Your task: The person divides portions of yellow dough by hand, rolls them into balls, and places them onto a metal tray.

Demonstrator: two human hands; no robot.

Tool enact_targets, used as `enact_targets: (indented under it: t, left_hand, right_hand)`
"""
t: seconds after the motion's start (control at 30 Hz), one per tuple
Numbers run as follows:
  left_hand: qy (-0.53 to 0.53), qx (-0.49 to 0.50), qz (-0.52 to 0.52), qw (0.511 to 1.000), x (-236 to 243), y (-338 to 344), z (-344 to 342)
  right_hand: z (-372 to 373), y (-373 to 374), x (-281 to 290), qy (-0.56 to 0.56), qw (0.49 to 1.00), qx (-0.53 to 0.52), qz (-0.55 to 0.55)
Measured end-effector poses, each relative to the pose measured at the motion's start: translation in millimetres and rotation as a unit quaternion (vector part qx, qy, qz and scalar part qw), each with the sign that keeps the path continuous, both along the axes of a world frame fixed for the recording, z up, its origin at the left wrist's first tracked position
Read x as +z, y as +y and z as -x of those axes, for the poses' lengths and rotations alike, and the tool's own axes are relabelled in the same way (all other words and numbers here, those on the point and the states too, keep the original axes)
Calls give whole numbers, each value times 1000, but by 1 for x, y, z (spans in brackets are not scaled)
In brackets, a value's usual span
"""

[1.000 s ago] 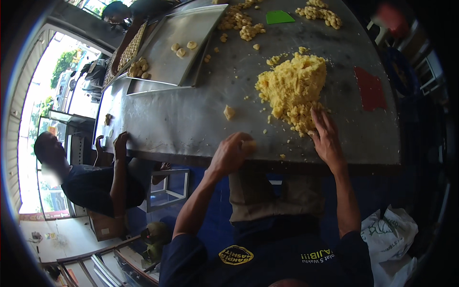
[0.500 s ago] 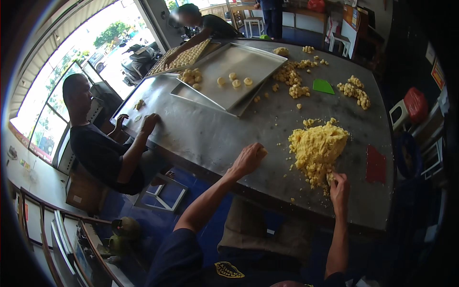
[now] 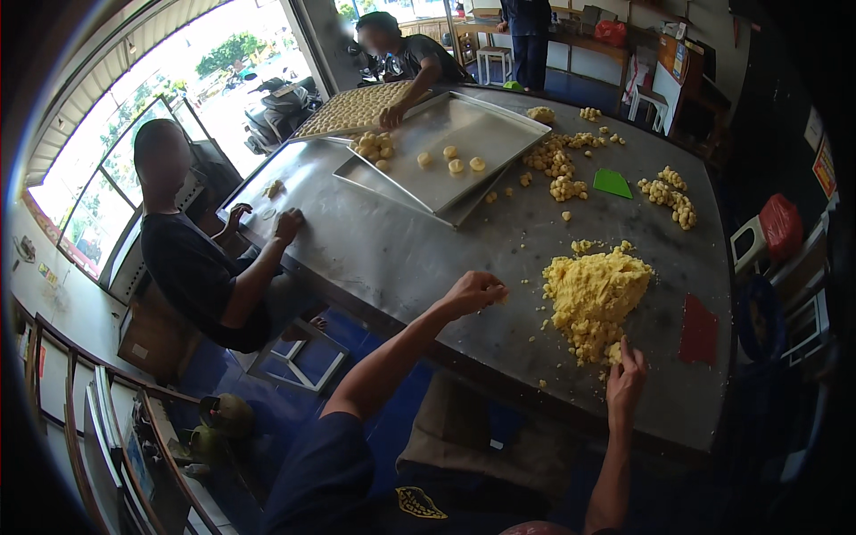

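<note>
A mound of crumbly yellow paste (image 3: 599, 290) lies on the metal table in front of me. At its near edge, my right hand (image 3: 627, 379) has its fingers closed on a lump of the paste, partly hidden by the fingers. Left of the mound, my left hand (image 3: 473, 292) is held over the table's near side. A small yellow lump (image 3: 504, 298) shows at its curled fingertips. Loose crumbs are scattered between my left hand and the mound.
A red scraper (image 3: 698, 330) lies right of the mound, a green scraper (image 3: 613, 183) beyond it. Clusters of yellow balls (image 3: 548, 159) lie farther back. Stacked metal trays (image 3: 464, 134) hold some pale rounds. One co-worker (image 3: 201, 250) sits at left; another (image 3: 415, 62) reaches over the trays.
My left hand has turned, bringing the lump to its fingertips. My right hand stays by the mound's near edge. The far co-worker's hand has moved right, from the filled tray toward the piled rounds.
</note>
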State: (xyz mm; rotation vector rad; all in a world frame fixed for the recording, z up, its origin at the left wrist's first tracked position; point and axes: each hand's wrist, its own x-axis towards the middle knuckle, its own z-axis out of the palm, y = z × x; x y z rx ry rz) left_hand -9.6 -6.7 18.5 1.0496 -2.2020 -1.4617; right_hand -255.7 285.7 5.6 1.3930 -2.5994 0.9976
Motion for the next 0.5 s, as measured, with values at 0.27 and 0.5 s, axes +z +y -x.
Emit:
enact_targets:
  t: [0.27, 0.5]
  left_hand:
    - [-7, 48, -2, 999, 13, -14, 25]
    - [-7, 39, 209, 977, -22, -30, 24]
  right_hand:
    - [-7, 10, -6, 49, 999, 10, 7]
    - [0, -15, -13, -16, 1000, 5, 8]
